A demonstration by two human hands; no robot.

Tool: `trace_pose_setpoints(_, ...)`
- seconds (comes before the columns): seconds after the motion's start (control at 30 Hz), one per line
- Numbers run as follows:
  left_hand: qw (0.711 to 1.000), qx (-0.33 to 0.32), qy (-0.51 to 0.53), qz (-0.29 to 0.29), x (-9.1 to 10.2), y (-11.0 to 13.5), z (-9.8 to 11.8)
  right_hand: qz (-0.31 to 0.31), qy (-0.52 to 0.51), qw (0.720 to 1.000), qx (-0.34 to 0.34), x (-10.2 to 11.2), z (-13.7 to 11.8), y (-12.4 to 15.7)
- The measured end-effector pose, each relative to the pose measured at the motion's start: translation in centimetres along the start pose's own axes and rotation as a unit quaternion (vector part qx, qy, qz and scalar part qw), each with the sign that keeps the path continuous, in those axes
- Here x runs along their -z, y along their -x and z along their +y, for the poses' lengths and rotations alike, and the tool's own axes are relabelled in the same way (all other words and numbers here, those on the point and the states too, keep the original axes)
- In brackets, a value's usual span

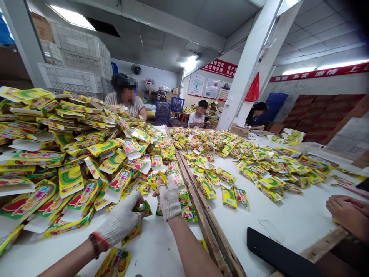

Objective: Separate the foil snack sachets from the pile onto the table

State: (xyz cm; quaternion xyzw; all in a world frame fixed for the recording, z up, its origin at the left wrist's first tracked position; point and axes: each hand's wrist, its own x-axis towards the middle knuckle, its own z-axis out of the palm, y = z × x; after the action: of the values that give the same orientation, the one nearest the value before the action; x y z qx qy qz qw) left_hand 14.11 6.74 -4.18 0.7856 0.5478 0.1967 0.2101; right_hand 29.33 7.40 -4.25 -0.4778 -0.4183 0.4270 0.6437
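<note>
Left hand (pixel 122 219): in a white knit glove with orange edging and bare fingertips, a dark beaded bracelet at the wrist; fingers closed on a small green packet (pixel 146 208), low over the bench (pixel 157 248).

Right hand (pixel 169 198): in a like glove; thumb and fingers pinched together on a yellow packet (pixel 158 180), just beyond and to the right of the green one.

Green-and-red packets (pixel 189 214): lying beside the right wrist, near the wooden strips (pixel 203 211) that divide the white surface lengthwise.

Yellow packet with fruit print (pixel 115 263): flat, at the near edge, beside the left forearm.

Yellow cartons (pixel 71 181): a high, jumbled heap to the left, many with white end flaps open.

Loose yellow packets (pixel 229 197): scattered and heaped right of the strips.

Dark flat object (pixel 273 252): near right, identity unclear.

Co-worker's hands (pixel 347 213): at the right edge, held together.

Further co-workers: three, seated beyond the heaps.

White crates (pixel 76 79): stacked, rear left.
</note>
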Motion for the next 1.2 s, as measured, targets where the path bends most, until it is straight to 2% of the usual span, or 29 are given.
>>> trace_pose_setpoints(0.03,0.999,0.022,0.034,0.008,0.7,0.6,-0.4,-0.022,-0.034,0.999,-0.01,0.0,-0.2,0.2)
trace_pose_setpoints(0.1,0.991,0.062,0.112,0.032,1.8,1.3,-1.2,-0.107,-0.109,0.988,-0.025,-0.1,-0.6,0.8)
trace_pose_setpoints(0.17,0.97,0.095,0.216,0.065,2.5,1.5,-1.9,-0.201,-0.143,0.969,-0.029,-0.2,-0.9,1.3)
trace_pose_setpoints(0.23,0.94,0.105,0.317,0.073,2.9,1.3,-2.6,-0.255,-0.135,0.957,-0.029,-0.3,-0.7,1.6)
trace_pose_setpoints(0.3,0.921,0.101,0.371,0.069,3.1,1.0,-3.2,-0.253,-0.087,0.963,-0.016,-0.6,-0.2,1.8)
trace_pose_setpoints(0.4,0.922,0.081,0.366,0.096,3.3,1.0,-3.7,-0.231,-0.007,0.973,-0.007,-1.1,1.1,1.9)
trace_pose_setpoints(0.5,0.928,0.054,0.354,0.104,3.4,1.6,-3.5,-0.277,0.02,0.961,-0.009,-1.7,2.0,1.9)
trace_pose_setpoints(0.57,0.932,0.044,0.346,0.097,3.5,2.0,-3.1,-0.291,0.034,0.956,-0.009,-1.9,2.0,2.1)
trace_pose_setpoints(0.67,0.929,0.036,0.358,0.091,3.7,2.3,-2.6,-0.27,0.058,0.961,-0.007,-2.0,1.4,2.5)
trace_pose_setpoints(0.77,0.923,0.021,0.378,0.066,3.7,2.3,-2.6,-0.242,0.071,0.967,0.032,-1.9,0.9,3.0)
trace_pose_setpoints(0.93,0.907,0.075,0.41,0.058,3.3,2.1,-2.3,-0.246,0.079,0.966,0.022,-2.1,1.0,2.8)
trace_pose_setpoints(1.1,0.894,0.083,0.435,0.067,2.7,2.1,-2.1,-0.197,0.088,0.976,0.028,-1.8,0.5,2.6)
trace_pose_setpoints(1.2,0.885,0.1,0.449,0.066,2.6,1.9,-2.3,-0.242,0.066,0.968,0.006,-1.5,0.5,2.5)
